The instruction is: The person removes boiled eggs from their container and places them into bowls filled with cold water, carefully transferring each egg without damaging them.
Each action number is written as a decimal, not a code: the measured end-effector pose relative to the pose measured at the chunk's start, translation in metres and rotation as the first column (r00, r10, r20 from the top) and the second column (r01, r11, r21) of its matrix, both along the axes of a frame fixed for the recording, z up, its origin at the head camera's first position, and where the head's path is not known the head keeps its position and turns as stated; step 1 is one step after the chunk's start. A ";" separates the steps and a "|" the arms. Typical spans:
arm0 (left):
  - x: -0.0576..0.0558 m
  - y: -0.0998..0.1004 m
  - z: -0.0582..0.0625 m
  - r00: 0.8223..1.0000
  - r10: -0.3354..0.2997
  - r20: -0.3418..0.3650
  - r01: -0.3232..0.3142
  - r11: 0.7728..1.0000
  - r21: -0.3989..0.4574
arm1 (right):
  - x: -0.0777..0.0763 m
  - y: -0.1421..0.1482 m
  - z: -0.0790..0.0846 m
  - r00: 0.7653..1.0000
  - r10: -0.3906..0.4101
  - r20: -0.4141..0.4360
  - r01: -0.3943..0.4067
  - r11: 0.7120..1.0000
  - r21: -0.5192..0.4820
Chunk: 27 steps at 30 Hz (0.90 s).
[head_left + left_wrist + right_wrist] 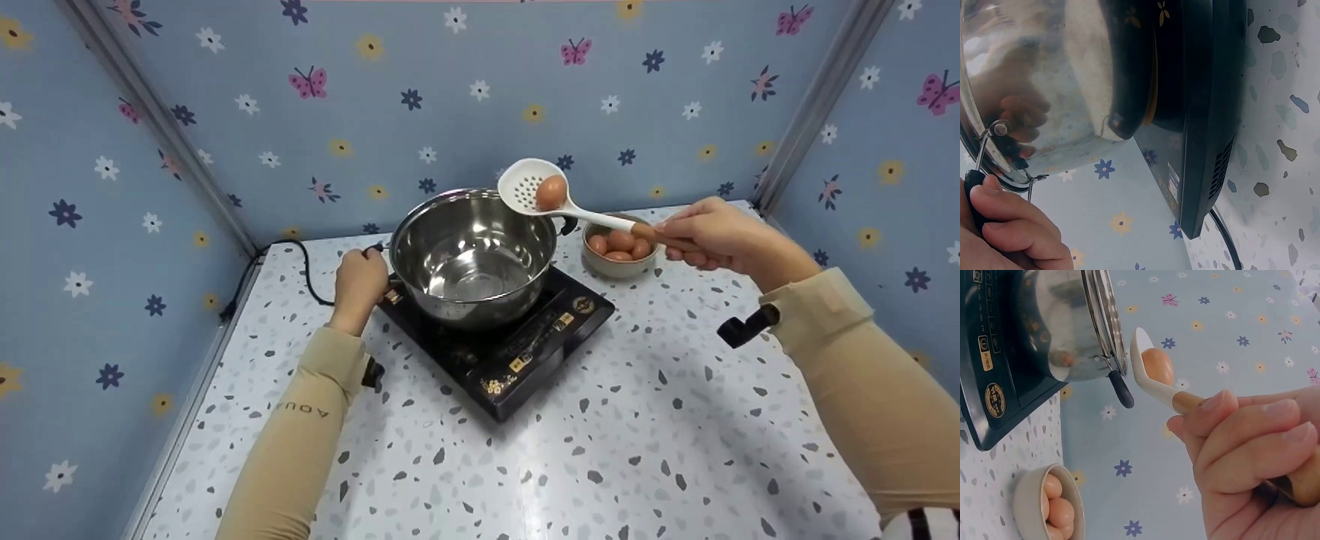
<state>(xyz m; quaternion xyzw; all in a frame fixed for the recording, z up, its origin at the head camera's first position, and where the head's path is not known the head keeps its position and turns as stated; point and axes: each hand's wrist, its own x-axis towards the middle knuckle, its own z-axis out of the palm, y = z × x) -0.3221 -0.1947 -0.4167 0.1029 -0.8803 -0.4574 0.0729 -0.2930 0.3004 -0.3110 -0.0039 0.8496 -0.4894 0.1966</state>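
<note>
My right hand grips the wooden handle of a white slotted spoon. One brown egg lies in its perforated bowl, held over the right rear rim of a steel pot. The right wrist view shows the egg resting in the spoon above the pot's black side handle. At the pot's other side, my left hand holds the left handle, fingers curled round its black grip in the left wrist view. No eggs show inside the pot.
Under the pot is a black induction cooker, its cord running off to the left. A bowl with several brown eggs stands right of the pot on the speckled tabletop. Flower-patterned walls enclose the table.
</note>
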 end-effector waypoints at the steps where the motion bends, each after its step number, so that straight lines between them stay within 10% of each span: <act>1: 0.000 0.000 0.000 1.000 0.000 0.000 0.000 1.000 0.001 | -0.001 0.001 0.000 1.000 0.000 -0.004 0.000 1.000 -0.001; 27: 0.000 0.000 -0.001 1.000 -0.003 0.011 0.003 1.000 0.006 | -0.003 0.035 -0.020 0.992 -0.127 -0.019 0.127 0.992 0.012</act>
